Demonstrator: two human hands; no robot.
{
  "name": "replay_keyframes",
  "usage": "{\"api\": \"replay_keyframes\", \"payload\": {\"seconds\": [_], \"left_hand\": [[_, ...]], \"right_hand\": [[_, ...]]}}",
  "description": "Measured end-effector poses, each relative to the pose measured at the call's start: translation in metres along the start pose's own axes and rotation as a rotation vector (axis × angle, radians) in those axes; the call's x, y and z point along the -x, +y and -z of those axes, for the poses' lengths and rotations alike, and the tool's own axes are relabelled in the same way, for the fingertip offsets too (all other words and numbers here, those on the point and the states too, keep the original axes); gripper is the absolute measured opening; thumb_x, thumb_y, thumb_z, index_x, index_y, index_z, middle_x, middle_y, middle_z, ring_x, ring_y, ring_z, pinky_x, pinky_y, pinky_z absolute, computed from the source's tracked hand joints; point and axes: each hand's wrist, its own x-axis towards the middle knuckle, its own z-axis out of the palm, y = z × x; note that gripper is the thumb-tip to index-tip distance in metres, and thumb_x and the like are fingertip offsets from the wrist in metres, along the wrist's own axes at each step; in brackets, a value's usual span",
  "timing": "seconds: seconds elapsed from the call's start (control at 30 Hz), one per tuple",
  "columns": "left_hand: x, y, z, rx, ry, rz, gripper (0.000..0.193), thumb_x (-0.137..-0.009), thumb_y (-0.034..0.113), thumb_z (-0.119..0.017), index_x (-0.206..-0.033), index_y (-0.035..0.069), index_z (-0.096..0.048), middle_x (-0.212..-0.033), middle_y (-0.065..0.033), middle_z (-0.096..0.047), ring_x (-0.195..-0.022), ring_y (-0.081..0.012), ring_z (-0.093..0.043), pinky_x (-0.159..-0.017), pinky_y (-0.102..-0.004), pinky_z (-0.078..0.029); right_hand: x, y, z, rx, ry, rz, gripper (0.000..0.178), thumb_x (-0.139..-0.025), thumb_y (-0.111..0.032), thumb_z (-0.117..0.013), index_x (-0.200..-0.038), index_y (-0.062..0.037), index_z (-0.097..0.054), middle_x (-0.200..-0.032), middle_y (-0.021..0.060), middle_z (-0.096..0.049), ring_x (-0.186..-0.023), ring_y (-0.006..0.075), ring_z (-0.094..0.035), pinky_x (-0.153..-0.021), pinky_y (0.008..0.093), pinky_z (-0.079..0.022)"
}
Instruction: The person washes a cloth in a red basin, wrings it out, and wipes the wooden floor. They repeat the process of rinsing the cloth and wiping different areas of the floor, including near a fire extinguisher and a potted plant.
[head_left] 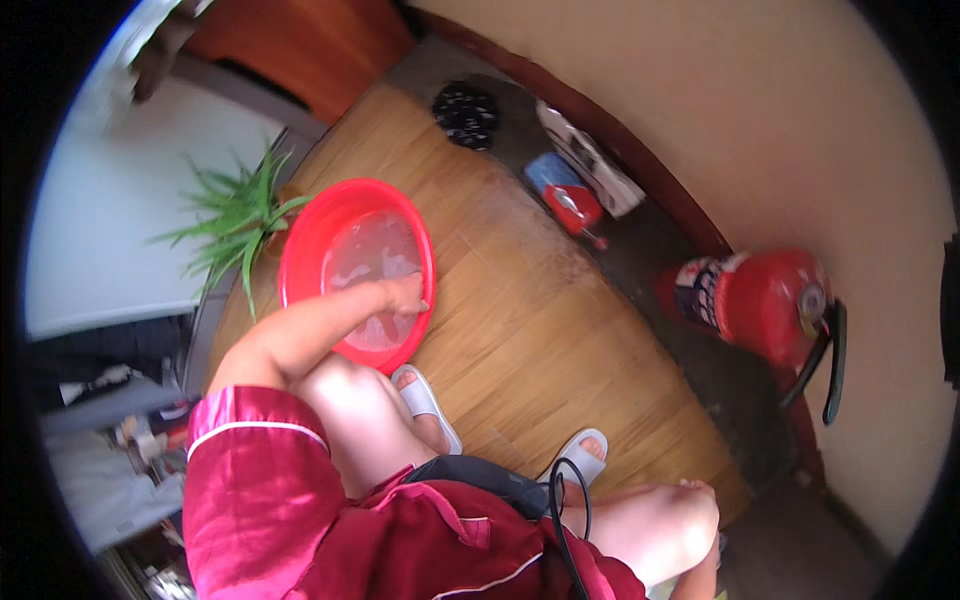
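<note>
My left hand (pixel 405 293) reaches over a round red plastic basin (pixel 305 225), its fingers curled at the right-hand rim. The basin sits on the floor beside my left foot. Cloudy water (pixel 375 250) with pale foam patches lies in it. Down past my right knee, part of my right arm or hand (pixel 702 578) shows at the lower edge. Its fingers cannot be made out, nor whether it holds anything.
A spiky green potted plant (pixel 240 210) stands left of the basin. Along the right wall are a red fire extinguisher (pixel 755 300), a red-and-blue item (pixel 568 195) and a black patterned bundle (pixel 465 115). My feet wear pale slippers (pixel 425 400). A black cable (pixel 553 510) hangs before me.
</note>
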Motion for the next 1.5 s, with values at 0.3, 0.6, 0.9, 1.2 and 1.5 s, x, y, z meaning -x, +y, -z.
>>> {"api": "replay_keyframes", "payload": {"seconds": [0.3, 0.6, 0.9, 1.2, 1.5], "left_hand": [[-0.018, -0.053, -0.015, -0.088, 0.018, 0.103, 0.036, -0.075, 0.025, -0.052, -0.102, 0.002, -0.061, -0.105, -0.0155, -0.059, -0.101, -0.0276, -0.056, -0.085, -0.0386, -0.044], [-0.050, -0.081, -0.040, 0.101, 0.218, 0.030, 0.041, -0.078, 0.018, -0.051, -0.118, 0.008, -0.050, -0.123, -0.0150, -0.045, -0.111, -0.0293, -0.048, -0.085, -0.0437, -0.045], [-0.103, -0.102, -0.062, 0.088, 0.111, 0.035, 0.047, -0.078, 0.017, -0.058, -0.122, 0.006, -0.046, -0.133, -0.0138, -0.031, -0.118, -0.0361, -0.037, -0.080, -0.0620, -0.040], [-0.073, -0.157, -0.053, 0.310, 0.315, -0.170, 0.032, -0.078, 0.012, -0.048, -0.108, 0.006, -0.058, -0.125, -0.0155, -0.044, -0.112, -0.0309, -0.046, -0.085, -0.0486, -0.042], [-0.041, -0.224, -0.061, 0.571, 0.346, 0.179, 0.045, -0.081, 0.026, -0.052, -0.122, 0.010, -0.044, -0.126, -0.0160, -0.040, -0.114, -0.0327, -0.042, -0.096, -0.0410, -0.035]], "right_hand": [[-0.020, -0.262, -0.074, 0.988, -0.718, 0.116, 0.053, -0.077, -0.031, -0.063, -0.121, -0.0069, -0.049, -0.120, 0.0123, -0.044, -0.101, 0.0206, -0.053, -0.090, 0.0302, -0.040], [-0.032, -0.315, -0.183, 1.105, -0.393, 0.932, 0.010, -0.065, -0.014, -0.068, -0.064, -0.0054, -0.062, -0.069, 0.0082, -0.059, -0.071, 0.0251, -0.058, -0.064, 0.0333, -0.047], [0.062, -0.461, -0.240, 1.280, -0.320, 1.024, 0.017, -0.065, -0.014, -0.070, -0.065, -0.0032, -0.057, -0.067, 0.0106, -0.055, -0.061, 0.0266, -0.055, -0.056, 0.0361, -0.045], [0.019, -0.497, -0.354, 1.524, -0.325, 1.115, 0.009, -0.075, -0.017, -0.059, -0.074, -0.0076, -0.059, -0.078, 0.0128, -0.057, -0.070, 0.0325, -0.057, -0.060, 0.0411, -0.047], [-0.077, -0.614, -0.475, 1.258, -0.324, 1.457, 0.014, -0.074, -0.017, -0.059, -0.084, -0.0067, -0.061, -0.081, 0.0150, -0.058, -0.074, 0.0330, -0.058, -0.064, 0.0383, -0.048]]}}
